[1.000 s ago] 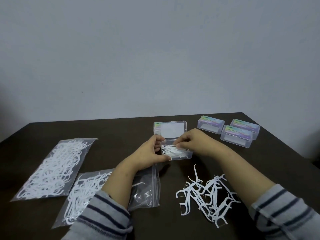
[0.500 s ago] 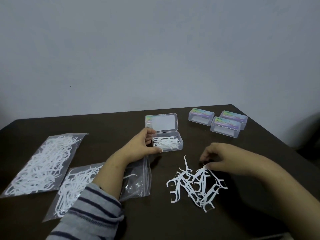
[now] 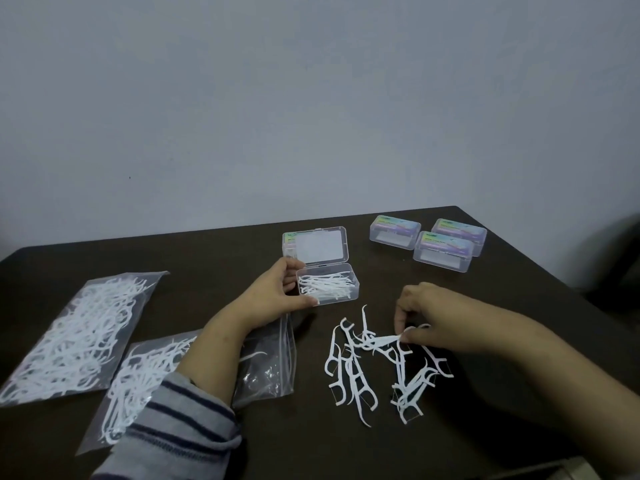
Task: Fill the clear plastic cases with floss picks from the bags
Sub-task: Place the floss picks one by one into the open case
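Fingertips [image 3: 403, 337] of the right hand [image 3: 446, 317] pinch one white floss pick [image 3: 384, 341] at the top of a loose pile of floss picks [image 3: 377, 368] lying on the dark table [image 3: 346, 452]. Thumb and curled fingers of the left hand [image 3: 273, 296] grip the left end of the open clear case [image 3: 329, 285], which sits just beyond the pile and holds a small bundle of picks lying lengthwise; its lid [image 3: 315, 247] stands open behind it.

Under the left forearm lies an opened zip bag [image 3: 266, 368], mostly emptied near its mouth, with picks still in its lower part. To the left of it, a second bag [image 3: 79, 334] lies flat, full of picks. At the table's far right corner three closed cases [image 3: 429, 240] with coloured labels sit close together. A striped grey sleeve [image 3: 173, 431] covers the left arm below the elbow. A plain pale wall [image 3: 311, 98] rises behind the table.
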